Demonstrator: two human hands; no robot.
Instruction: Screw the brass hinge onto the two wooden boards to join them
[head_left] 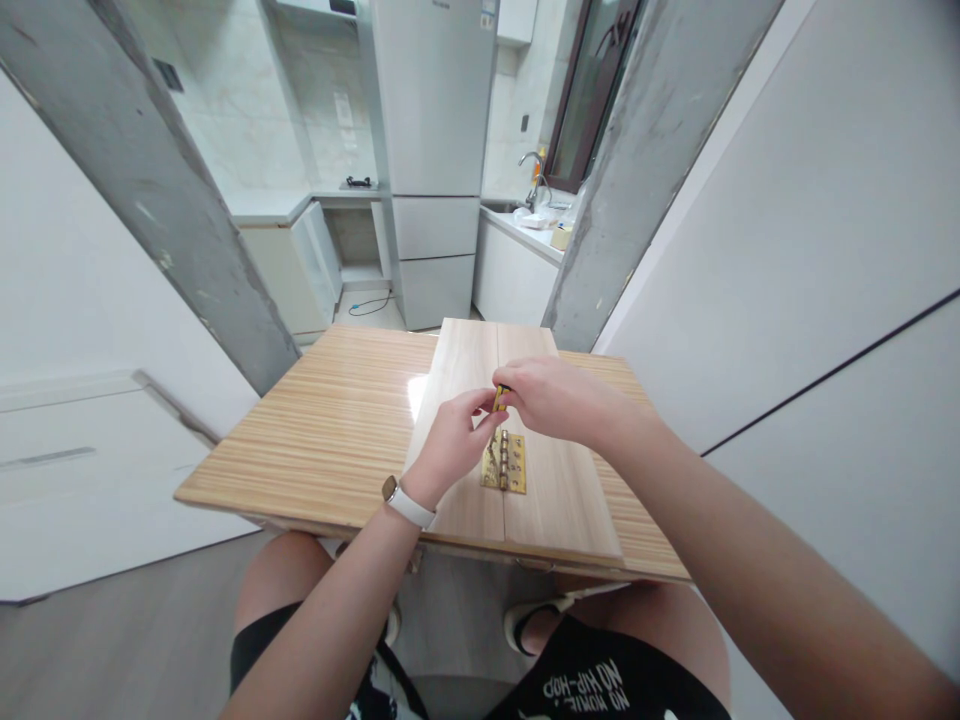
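Note:
A brass hinge (507, 463) lies across the seam of two pale wooden boards (555, 490) set side by side on a striped wooden table (322, 430). Just above the hinge, my right hand (559, 397) grips a small tool with a yellow handle (499, 394), probably a screwdriver pointing down at the hinge. My left hand (452, 442), a white watch on its wrist, pinches near the tool's tip at the hinge's left leaf. What the left fingers hold is hidden.
The small table ends close to my knees (300, 570). Two grey concrete pillars (150, 180) frame the view, with white walls on both sides. Behind stand a fridge (435, 150), white counters and a sink with a tap (534, 175).

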